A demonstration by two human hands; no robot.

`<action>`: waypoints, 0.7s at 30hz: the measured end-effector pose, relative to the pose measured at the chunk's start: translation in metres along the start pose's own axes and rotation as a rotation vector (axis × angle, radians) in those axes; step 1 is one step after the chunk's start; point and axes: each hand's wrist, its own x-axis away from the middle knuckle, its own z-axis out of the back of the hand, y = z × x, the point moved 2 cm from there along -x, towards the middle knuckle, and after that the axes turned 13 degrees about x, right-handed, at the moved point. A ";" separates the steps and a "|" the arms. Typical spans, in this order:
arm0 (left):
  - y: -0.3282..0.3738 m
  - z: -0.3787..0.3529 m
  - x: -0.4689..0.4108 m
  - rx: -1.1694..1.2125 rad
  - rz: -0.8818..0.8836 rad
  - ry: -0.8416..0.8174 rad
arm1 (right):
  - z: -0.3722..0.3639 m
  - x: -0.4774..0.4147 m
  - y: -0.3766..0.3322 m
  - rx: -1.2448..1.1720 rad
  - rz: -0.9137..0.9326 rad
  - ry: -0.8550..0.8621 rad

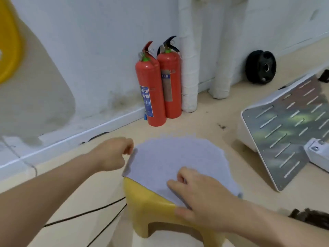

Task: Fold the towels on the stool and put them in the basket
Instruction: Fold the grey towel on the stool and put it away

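Right hand (201, 198) and left hand (114, 154) on flat lavender towel (174, 157) over glossy yellow stool (147, 202)

Perhaps a utility room; two fire extinguishers (158, 82) by wrapped pipes (189, 59); perforated metal panel (284, 129).

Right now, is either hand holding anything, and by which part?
The left hand pinches the pale lavender cloth towel at its left edge. The right hand lies flat on the towel's near corner over the yellow plastic stool.
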 end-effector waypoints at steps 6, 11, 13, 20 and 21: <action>-0.034 -0.046 0.020 0.078 0.039 0.009 | -0.019 -0.006 0.008 -0.021 0.142 0.076; -0.033 -0.052 0.027 0.126 -0.041 0.370 | -0.018 -0.006 0.004 0.077 0.120 0.044; -0.023 -0.043 0.034 0.181 -0.053 0.445 | -0.008 -0.004 0.008 0.113 0.084 -0.026; 0.009 -0.041 0.066 0.318 -0.084 -0.016 | 0.021 0.023 0.048 -0.124 -0.074 -0.563; 0.007 -0.042 0.069 0.339 -0.064 -0.062 | 0.022 0.026 0.048 -0.174 -0.061 -0.617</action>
